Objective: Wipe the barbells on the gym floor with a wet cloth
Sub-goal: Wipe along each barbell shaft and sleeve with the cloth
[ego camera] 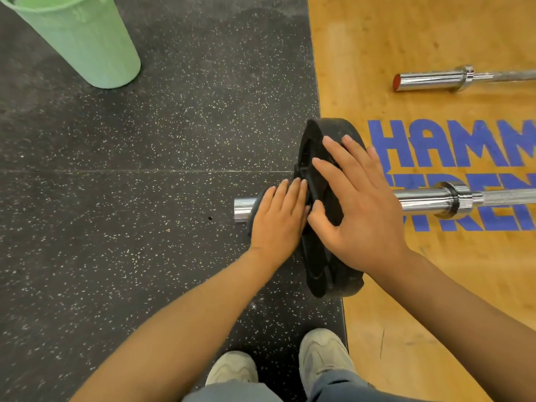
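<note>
Both hands are on a black weight plate (322, 216) that stands on edge on a chrome barbell (435, 198), right where the dark speckled rubber floor (116, 227) meets the wooden platform (435, 285). The left hand (278, 219) lies flat with its fingers straight and close together, fingertips against the plate's near face beside the hub; it holds nothing. The right hand (359, 204) is spread wide over the plate's rim and face, fingers stretched out and the thumb bent in toward the hub, close to the left fingertips.

The barbell's short end sticks out just left of the left hand, and its long shaft runs off to the right of the right hand, across blue lettering (452, 146) painted on the wood. A second barbell (452, 78) lies well beyond the right hand. A pale green bucket (84, 39) stands far beyond the left hand. Two light shoes (322, 352) show below the forearms.
</note>
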Demonstrator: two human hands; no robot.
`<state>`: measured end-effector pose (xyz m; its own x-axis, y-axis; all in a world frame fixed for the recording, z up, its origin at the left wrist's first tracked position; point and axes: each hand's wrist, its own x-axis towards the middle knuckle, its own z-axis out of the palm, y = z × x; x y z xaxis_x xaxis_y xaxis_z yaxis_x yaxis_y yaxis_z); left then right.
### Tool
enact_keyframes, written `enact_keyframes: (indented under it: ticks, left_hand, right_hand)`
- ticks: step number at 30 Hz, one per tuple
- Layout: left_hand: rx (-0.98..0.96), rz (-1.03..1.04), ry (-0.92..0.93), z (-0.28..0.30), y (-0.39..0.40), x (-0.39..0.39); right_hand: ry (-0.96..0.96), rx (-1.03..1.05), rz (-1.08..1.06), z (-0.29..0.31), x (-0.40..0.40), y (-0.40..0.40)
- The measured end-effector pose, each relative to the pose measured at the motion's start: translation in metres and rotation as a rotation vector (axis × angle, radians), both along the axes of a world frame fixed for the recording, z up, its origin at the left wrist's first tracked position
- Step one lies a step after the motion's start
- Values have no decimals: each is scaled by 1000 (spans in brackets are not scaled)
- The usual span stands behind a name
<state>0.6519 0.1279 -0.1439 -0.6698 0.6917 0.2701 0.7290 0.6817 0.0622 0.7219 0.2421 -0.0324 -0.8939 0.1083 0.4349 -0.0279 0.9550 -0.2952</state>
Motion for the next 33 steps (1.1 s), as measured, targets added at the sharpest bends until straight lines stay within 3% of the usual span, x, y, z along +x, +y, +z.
enact_keyframes:
  ticks: [6, 11, 15, 20, 26, 33]
  left_hand:
    - [-26, -79, 78, -2, -32, -16]
    - [-17, 134, 58, -5, -29, -2]
    - [-27, 77, -39, 1, -3, 6]
    - [-55, -2, 45, 0, -27, -6]
    - [28, 247, 67, -9, -33, 4]
    - [40, 145, -11, -1, -4, 2]
  right_hand:
    - [9, 8, 23, 0, 3, 1]
    - [41, -1, 0, -4, 3, -3]
    - [37, -3, -14, -3, 1, -3]
    - [39, -15, 2, -3, 2, -1]
    - [55, -24, -13, -5, 3, -4]
    - [28, -31, -20, -2, 0, -1]
